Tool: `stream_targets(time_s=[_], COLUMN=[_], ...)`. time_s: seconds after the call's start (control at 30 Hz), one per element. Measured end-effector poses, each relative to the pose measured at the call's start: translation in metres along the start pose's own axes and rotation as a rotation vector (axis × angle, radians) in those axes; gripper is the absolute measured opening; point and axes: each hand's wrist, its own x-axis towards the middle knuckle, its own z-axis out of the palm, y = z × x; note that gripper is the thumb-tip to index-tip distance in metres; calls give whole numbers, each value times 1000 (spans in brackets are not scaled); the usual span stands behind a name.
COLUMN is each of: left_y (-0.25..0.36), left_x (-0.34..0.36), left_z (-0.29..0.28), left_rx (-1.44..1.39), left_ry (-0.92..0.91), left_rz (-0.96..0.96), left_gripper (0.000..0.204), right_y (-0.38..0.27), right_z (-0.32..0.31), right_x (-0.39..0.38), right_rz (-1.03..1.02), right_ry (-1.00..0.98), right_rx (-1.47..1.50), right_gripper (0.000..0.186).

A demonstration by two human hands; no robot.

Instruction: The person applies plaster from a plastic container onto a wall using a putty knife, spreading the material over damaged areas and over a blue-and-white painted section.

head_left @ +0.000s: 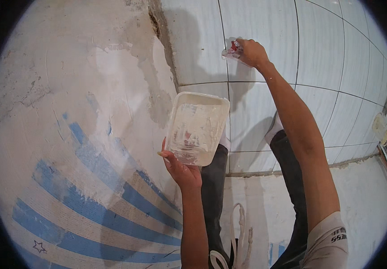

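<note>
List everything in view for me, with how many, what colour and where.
Tray: one, off-white, in the left hand
Paste: one smeared mass, creamy white, inside the tray
Flat tool: one, whitish and red, in the right hand at a tile joint
Tiles: many, pale bluish white, upper middle to right
Plastered surface: one, off-white, left
Stripes: several, blue, lower left
Roundish object: one, pale yellowish, right edge
Trousers: one pair, dark grey, lower middle
Sleeve: one visible, pale, lower right
Left hand: one, below the tray
Right hand: one, top middle
</note>
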Motion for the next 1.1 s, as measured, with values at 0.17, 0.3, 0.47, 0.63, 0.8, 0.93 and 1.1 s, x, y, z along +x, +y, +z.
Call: stream_targets(time_s=[0.17, 0.3, 0.47, 0.63, 0.8, 0.93, 1.1], left_y=[-4, -4, -6, -10, -20, -20, -16], left_x=[2, 2, -1, -2, -6, -4, -6], left_z=[-2, -3, 4, -3, 2, -6, 4], left_rx=[-60, -67, -43, -43, 60, 66, 66], left_ry=[39, 29, -58, -84, -183, -185, -170], left_rz=[-24, -19, -45, -69, -84, -92, -117], left_gripper=[87, 86, 78, 71, 76, 78, 83], right_y=[19, 22, 33, -9, -40, -101, -105], right_z=[22, 27, 54, 95, 118, 112, 146], right_x=[15, 13, -34, -102, -125, -134, -123], right_rz=[-73, -157, -166, -46, 89, 227, 266], right_ry=[25, -168, -494, -366, -100, -107, 174], right_rx=[-150, 16, 669, 1252, 1247, 1715, 1617], right_gripper=[27, 42, 26, 21, 21, 16, 16])
